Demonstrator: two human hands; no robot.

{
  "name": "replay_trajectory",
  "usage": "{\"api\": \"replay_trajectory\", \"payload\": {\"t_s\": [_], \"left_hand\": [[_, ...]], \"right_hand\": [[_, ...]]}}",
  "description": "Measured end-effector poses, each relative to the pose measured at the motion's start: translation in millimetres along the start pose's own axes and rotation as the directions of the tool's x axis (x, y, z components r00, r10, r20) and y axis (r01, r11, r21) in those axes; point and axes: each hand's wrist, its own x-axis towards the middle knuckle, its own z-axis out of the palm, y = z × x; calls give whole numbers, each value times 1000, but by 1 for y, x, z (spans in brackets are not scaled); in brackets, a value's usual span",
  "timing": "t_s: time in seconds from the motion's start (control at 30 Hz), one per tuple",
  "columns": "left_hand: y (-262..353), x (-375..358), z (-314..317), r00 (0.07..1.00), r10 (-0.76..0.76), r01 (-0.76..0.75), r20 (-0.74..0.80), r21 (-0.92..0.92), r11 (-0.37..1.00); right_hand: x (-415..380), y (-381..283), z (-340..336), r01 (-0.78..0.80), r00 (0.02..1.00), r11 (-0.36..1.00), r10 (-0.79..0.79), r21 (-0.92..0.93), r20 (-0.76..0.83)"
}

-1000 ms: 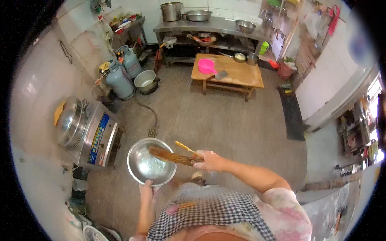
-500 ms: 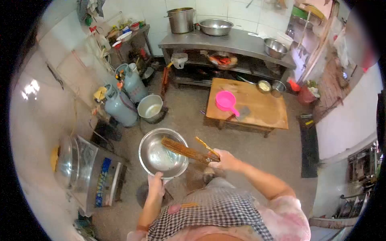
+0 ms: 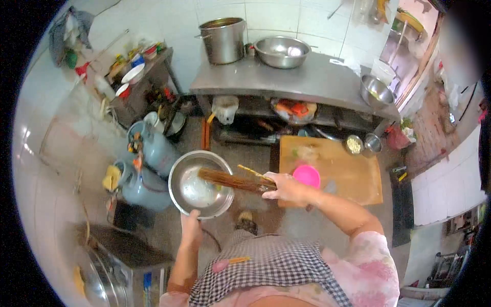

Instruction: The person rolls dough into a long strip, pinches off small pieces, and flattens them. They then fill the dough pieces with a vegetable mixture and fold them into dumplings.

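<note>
The right hand [image 3: 276, 187] is closed round a bundled brush [image 3: 230, 180] and a thin yellowish stick [image 3: 253, 172]; the brush's far end reaches over the inside of a steel bowl [image 3: 201, 190], whose near rim the left hand [image 3: 191, 225] grips, thumb on top; the bowl is held above a grey-brown floor [image 3: 255, 207]. Beyond the right hand stands a low wooden bench [image 3: 353, 176], bearing a pink dipper [image 3: 307, 176] and, near its far edge, a small pan of pale pieces [image 3: 353, 145]; two blue-grey gas cylinders [image 3: 156, 148] stand left of the bowl. Along the white tiled wall [image 3: 276, 18] runs a long steel counter [image 3: 317, 77], carrying a tall pot [image 3: 221, 43], a wide basin [image 3: 282, 52] and, at its right end, a smaller bowl [image 3: 376, 92].
</note>
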Motion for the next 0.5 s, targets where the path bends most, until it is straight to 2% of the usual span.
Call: {"api": "replay_trajectory", "payload": {"t_s": [0.1,0.2,0.27,0.3,0.33,0.37,0.4,0.43,0.47,0.5], "left_hand": [[52,77,53,997,16,-21,72,65,998],[74,180,76,987,36,-32,158,-28,999],[89,234,94,984,24,-35,179,57,998],[94,261,104,982,18,-37,187,98,995],[99,283,114,984,14,-32,179,99,995],[103,303,124,986,11,-28,168,98,995],[106,325,135,988,8,-23,153,97,995],[110,347,142,978,0,-19,207,92,996],[111,366,151,981,3,-22,193,97,995],[112,386,162,984,10,-29,177,102,994]], "right_hand": [[52,14,-48,-35,993,999,37,22,-113],[95,10,-108,-109,959,994,106,5,-261],[114,30,-143,-90,911,992,118,90,-394],[123,38,-165,-135,885,966,218,222,-412],[130,46,-187,-82,861,949,222,305,-458],[140,49,-213,-156,833,951,271,266,-483],[151,65,-239,-119,808,948,265,295,-526],[161,71,-266,-114,787,929,301,351,-539],[179,97,-291,-160,741,930,335,331,-582],[198,121,-321,-115,730,965,242,234,-639]]}}
